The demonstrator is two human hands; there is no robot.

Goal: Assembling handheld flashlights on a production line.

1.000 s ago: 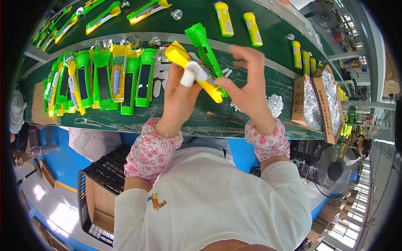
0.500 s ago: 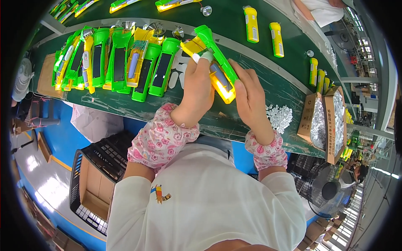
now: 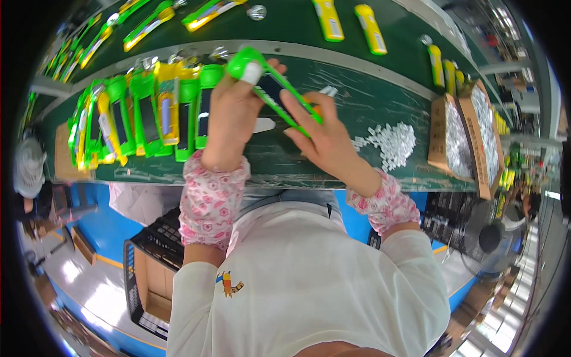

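A green flashlight housing with a dark panel is held slantwise above the green bench, its panel side facing up. My left hand is closed round its wide head end, a white cover on the thumb. My right hand grips the narrow end, fingers along the panel and edge. Its underside is hidden. Left of my hands, several green and yellow flashlight housings lean in a row, some with inner parts showing. A white oblong strip lies by my left wrist.
A heap of small white pieces lies right of my right hand. Beyond it stands an open cardboard box filled with similar pieces. A raised ledge crosses behind; yellow flashlights lie past it. A black crate stands below left.
The flashlight has been turned over: its yellow side with inner parts faced me before, and now the green panel side does. Both hands have moved left with it, and the view has shifted.
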